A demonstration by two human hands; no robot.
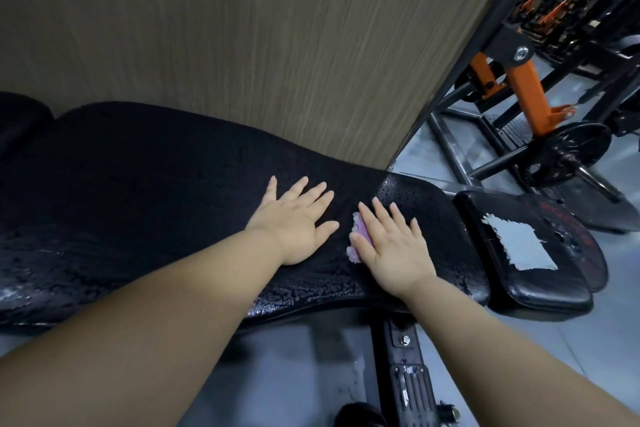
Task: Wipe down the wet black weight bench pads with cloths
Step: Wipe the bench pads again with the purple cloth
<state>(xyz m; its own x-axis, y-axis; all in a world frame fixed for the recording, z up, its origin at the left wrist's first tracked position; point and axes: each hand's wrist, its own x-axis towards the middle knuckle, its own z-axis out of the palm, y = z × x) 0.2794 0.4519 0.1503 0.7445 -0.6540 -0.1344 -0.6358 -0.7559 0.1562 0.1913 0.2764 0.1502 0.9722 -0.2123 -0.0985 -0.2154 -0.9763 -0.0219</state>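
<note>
A long black bench pad [156, 191] covered in water droplets runs from left to right. My left hand [294, 222] lies flat on its middle, fingers spread, with nothing under it. Just to its right, my right hand [391, 246] presses flat on a small pink cloth [356, 236], of which only the left edge shows. Right of the long pad sits the smaller black seat pad [491, 274], with a white cloth [517, 243] lying spread on it.
A wood-grain wall panel [259, 45] stands directly behind the bench. An orange and black weight machine [519, 87] with a plate [568, 152] stands at the right. The bench's metal frame [408, 374] runs along the grey floor below.
</note>
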